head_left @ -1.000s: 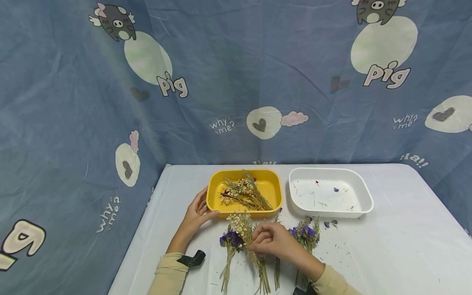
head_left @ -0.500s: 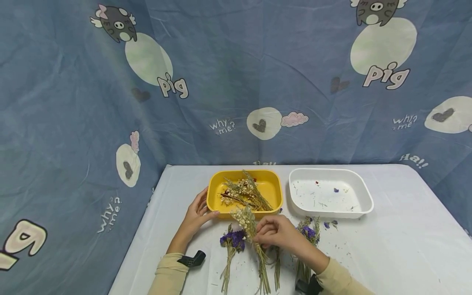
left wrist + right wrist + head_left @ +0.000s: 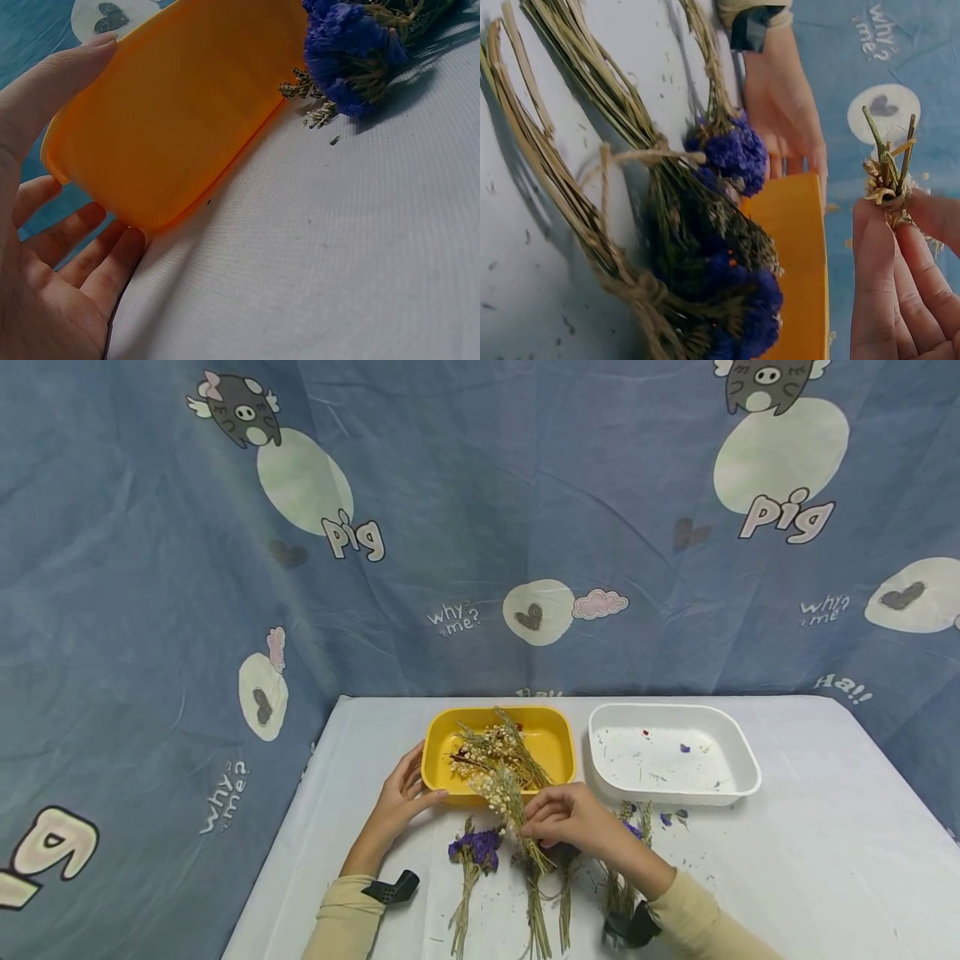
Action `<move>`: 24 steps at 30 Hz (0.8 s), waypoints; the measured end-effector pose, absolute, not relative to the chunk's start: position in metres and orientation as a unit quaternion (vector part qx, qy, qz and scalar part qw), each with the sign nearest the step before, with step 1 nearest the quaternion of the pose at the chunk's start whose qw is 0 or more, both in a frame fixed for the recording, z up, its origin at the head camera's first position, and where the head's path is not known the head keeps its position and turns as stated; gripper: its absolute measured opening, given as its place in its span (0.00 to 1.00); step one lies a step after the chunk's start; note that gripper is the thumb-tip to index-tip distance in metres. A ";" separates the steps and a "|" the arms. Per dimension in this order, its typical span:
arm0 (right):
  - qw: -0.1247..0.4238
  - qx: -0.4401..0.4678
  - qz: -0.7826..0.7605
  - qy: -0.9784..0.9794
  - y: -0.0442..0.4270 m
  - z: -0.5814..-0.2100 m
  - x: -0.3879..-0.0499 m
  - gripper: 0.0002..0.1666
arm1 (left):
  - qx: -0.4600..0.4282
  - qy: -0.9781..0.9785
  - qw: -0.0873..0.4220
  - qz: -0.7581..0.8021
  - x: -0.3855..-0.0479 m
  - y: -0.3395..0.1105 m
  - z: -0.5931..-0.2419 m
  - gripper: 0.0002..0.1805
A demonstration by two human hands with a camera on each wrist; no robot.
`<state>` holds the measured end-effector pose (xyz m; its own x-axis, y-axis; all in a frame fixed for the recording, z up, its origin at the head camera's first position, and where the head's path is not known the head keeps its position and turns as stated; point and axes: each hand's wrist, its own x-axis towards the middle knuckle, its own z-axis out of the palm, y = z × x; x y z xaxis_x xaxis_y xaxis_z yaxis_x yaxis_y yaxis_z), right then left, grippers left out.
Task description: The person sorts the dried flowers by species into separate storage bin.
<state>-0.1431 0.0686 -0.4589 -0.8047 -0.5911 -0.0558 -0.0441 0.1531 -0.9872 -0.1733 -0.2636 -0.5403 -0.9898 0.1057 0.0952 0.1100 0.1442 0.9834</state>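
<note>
My left hand (image 3: 397,797) holds the front left corner of a yellow tray (image 3: 546,731). In the left wrist view its thumb lies on the tray's rim and the fingertips touch the end wall (image 3: 112,199). My right hand (image 3: 566,820) pinches a small bunch of dried flowers (image 3: 501,787) by its stems, with the pale heads over the tray's front edge. In the right wrist view the cut stem ends (image 3: 889,169) stick up between thumb and fingers. Inside the tray lie more dried bunches (image 3: 517,752).
A white tray (image 3: 675,756) with bits of petal stands at the right. Tied bunches with purple flowers (image 3: 477,850) lie on the white table in front, one partly under my right arm. Crumbs and loose purple petals (image 3: 672,817) are scattered at the right.
My right hand has lifted the pale bunch off the bunches on the table and moved it up and slightly right toward the yellow tray. The left hand has stayed on the tray.
</note>
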 end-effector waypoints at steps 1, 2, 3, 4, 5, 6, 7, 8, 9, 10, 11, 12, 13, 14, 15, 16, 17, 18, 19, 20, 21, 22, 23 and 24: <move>0.222 -0.219 -0.611 0.728 0.069 -0.458 -0.144 0.16 | -0.071 -0.756 0.001 -0.651 -0.173 -0.264 -0.540 0.53; 0.221 -0.218 -0.609 0.730 0.069 -0.458 -0.145 0.16 | -0.071 -0.755 0.001 -0.652 -0.173 -0.264 -0.540 0.53; 0.222 -0.217 -0.609 0.730 0.069 -0.457 -0.146 0.16 | -0.071 -0.755 0.000 -0.652 -0.173 -0.264 -0.540 0.53; 0.221 -0.216 -0.608 0.732 0.069 -0.457 -0.148 0.16 | -0.071 -0.755 0.000 -0.652 -0.173 -0.264 -0.540 0.53; 0.220 -0.217 -0.605 0.734 0.069 -0.457 -0.149 0.16 | -0.071 -0.755 0.000 -0.652 -0.173 -0.264 -0.540 0.53; 0.220 -0.217 -0.605 0.734 0.069 -0.456 -0.150 0.16 | -0.071 -0.755 0.001 -0.652 -0.173 -0.264 -0.540 0.53; 0.221 -0.217 -0.603 0.736 0.069 -0.456 -0.151 0.15 | -0.071 -0.755 0.001 -0.651 -0.173 -0.264 -0.540 0.53; 0.221 -0.217 -0.601 0.737 0.070 -0.456 -0.153 0.15 | -0.071 -0.756 0.002 -0.651 -0.173 -0.264 -0.540 0.53; 0.220 -0.217 -0.598 0.740 0.070 -0.455 -0.154 0.15 | -0.071 -0.757 0.002 -0.650 -0.173 -0.264 -0.540 0.53; 0.220 -0.216 -0.595 0.742 0.070 -0.455 -0.155 0.14 | -0.071 -0.758 0.003 -0.649 -0.174 -0.264 -0.540 0.53; 0.219 -0.217 -0.593 0.744 0.071 -0.454 -0.157 0.14 | -0.071 -0.758 0.003 -0.648 -0.174 -0.264 -0.540 0.53; 0.218 -0.217 -0.591 0.746 0.071 -0.453 -0.158 0.14 | -0.070 -0.759 0.004 -0.647 -0.174 -0.263 -0.540 0.53; 0.216 -0.219 -0.588 0.748 0.072 -0.453 -0.159 0.14 | -0.070 -0.760 0.004 -0.646 -0.174 -0.264 -0.540 0.53; 0.214 -0.223 -0.587 0.748 0.072 -0.452 -0.161 0.14 | -0.069 -0.760 0.004 -0.646 -0.174 -0.263 -0.540 0.53; 0.214 -0.225 -0.586 0.749 0.073 -0.451 -0.162 0.14 | -0.068 -0.761 0.004 -0.645 -0.174 -0.263 -0.540 0.53; 0.213 -0.227 -0.584 0.750 0.073 -0.450 -0.163 0.15 | -0.068 -0.761 0.004 -0.645 -0.174 -0.263 -0.540 0.53; 0.212 -0.229 -0.585 0.749 0.074 -0.449 -0.164 0.15 | -0.068 -0.761 0.003 -0.645 -0.174 -0.263 -0.540 0.53; 0.212 -0.228 -0.584 0.749 0.074 -0.448 -0.165 0.15 | -0.069 -0.760 0.003 -0.646 -0.174 -0.264 -0.540 0.53; 0.211 -0.227 -0.585 0.750 0.074 -0.447 -0.167 0.15 | -0.070 -0.760 0.003 -0.646 -0.174 -0.264 -0.540 0.53; 0.210 -0.225 -0.584 0.751 0.074 -0.446 -0.168 0.15 | -0.071 -0.760 0.004 -0.646 -0.174 -0.263 -0.541 0.53; 0.209 -0.223 -0.581 0.754 0.075 -0.445 -0.169 0.15 | -0.072 -0.759 0.004 -0.647 -0.174 -0.263 -0.541 0.53; 0.206 -0.223 -0.579 0.756 0.075 -0.445 -0.171 0.15 | -0.073 -0.758 0.004 -0.648 -0.174 -0.264 -0.541 0.53; 0.205 -0.225 -0.577 0.758 0.075 -0.445 -0.173 0.15 | -0.073 -0.758 0.005 -0.648 -0.174 -0.264 -0.541 0.53; 0.205 -0.224 -0.572 0.762 0.075 -0.445 -0.175 0.15 | -0.074 -0.758 0.005 -0.648 -0.174 -0.264 -0.541 0.53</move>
